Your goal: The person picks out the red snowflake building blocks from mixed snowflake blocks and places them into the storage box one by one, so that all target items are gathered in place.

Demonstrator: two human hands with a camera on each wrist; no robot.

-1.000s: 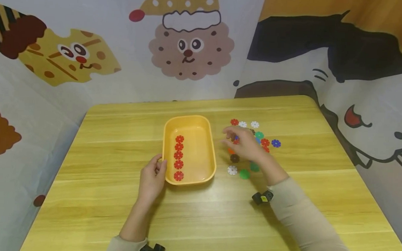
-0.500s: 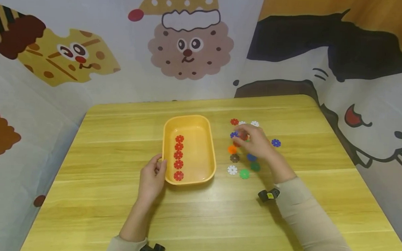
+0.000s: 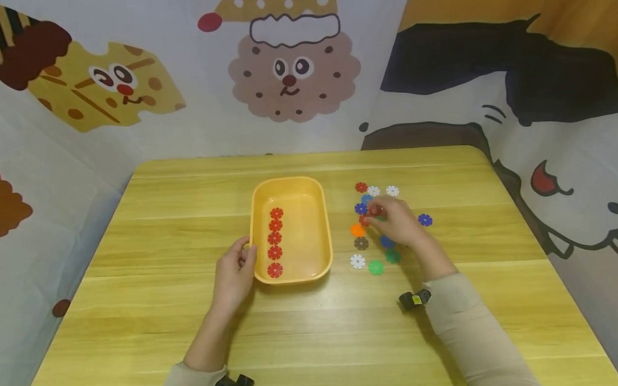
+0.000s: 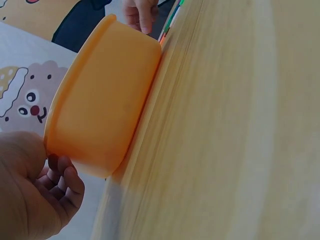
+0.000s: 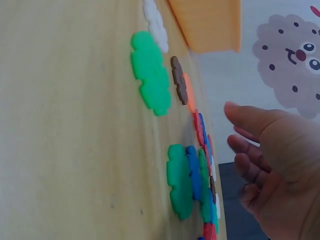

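My left hand (image 3: 234, 275) grips the left rim of a yellow-orange plastic tray (image 3: 330, 240), fingers curled at its edge in the left wrist view. Inside the tray, along its left side, lies a column of several red notched plastic discs (image 3: 274, 238). My right hand (image 3: 398, 221) hovers over a scatter of similar discs right of the tray. Its thumb and fingers are apart, and nothing shows between them in the right wrist view. Close to its fingertips lie a red disc (image 3: 363, 220) and a dark blue disc (image 3: 360, 208). The hand hides some discs.
Around the right hand lie an orange disc (image 3: 357, 230), a brown disc (image 3: 361, 243), a white disc (image 3: 358, 261) and a green disc (image 3: 376, 268). Another blue disc (image 3: 424, 220) lies farther right. The wooden table (image 3: 302, 342) meets a cartoon-printed cloth (image 3: 187, 136) behind.
My right hand has moved slightly to the right over the scattered discs, uncovering the orange and blue ones. The left hand, the tray and its red discs have stayed in place.
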